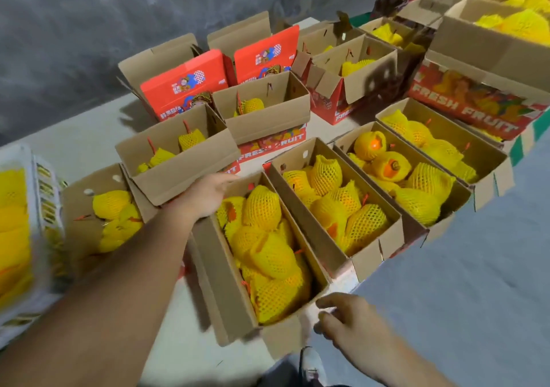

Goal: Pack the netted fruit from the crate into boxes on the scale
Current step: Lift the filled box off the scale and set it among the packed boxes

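A long cardboard box (235, 321) packed with fruit in yellow foam nets (265, 246) lies in front of me. My left hand (205, 196) reaches over its far left corner, fingers extended, touching the flap of a smaller box (178, 175) behind it. My right hand (348, 318) hovers at the box's near right corner, fingers loosely curled, holding nothing. A white crate (44, 222) full of netted fruit (12, 225) stands at the far left. No scale is visible.
Two more full long boxes (369, 255) (446, 222) lie to the right, a fourth (488, 160) beyond. Partly filled red "FRESH FRUIT" boxes (268, 124) stand behind. Stacked boxes (482, 50) rise at the back right. Grey floor (476, 297) lies on the right, and a shoe (312, 365) below.
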Action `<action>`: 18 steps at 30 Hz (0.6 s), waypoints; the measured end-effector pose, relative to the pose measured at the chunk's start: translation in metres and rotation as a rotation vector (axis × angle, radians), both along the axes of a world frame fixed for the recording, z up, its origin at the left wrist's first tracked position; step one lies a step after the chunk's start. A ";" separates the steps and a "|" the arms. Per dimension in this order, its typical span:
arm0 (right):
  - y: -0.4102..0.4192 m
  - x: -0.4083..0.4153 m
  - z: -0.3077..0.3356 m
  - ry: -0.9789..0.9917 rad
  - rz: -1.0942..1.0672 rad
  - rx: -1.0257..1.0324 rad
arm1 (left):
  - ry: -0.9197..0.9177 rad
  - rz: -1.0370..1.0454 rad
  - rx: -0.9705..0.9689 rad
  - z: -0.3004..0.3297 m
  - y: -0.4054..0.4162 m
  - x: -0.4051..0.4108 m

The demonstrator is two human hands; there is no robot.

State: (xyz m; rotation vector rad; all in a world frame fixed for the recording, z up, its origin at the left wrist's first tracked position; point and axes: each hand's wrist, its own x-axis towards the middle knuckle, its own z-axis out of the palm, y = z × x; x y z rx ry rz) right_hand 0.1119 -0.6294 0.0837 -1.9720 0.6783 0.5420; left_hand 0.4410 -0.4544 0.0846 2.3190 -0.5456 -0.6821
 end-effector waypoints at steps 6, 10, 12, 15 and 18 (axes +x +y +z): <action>-0.004 0.041 0.008 -0.467 0.102 -0.381 | -0.433 0.409 0.117 -0.038 -0.010 -0.091; 0.003 0.073 -0.003 -0.238 0.223 -0.373 | 0.104 0.931 -0.274 -0.049 0.002 -0.186; 0.005 0.084 -0.009 -0.122 0.197 -0.335 | 0.202 0.864 -0.333 -0.051 -0.003 -0.218; 0.001 0.093 -0.008 -0.072 0.134 -0.372 | 0.229 0.841 -0.339 -0.049 -0.004 -0.228; -0.002 0.099 0.004 -0.158 0.160 -0.359 | 0.295 0.885 -0.385 -0.042 -0.001 -0.218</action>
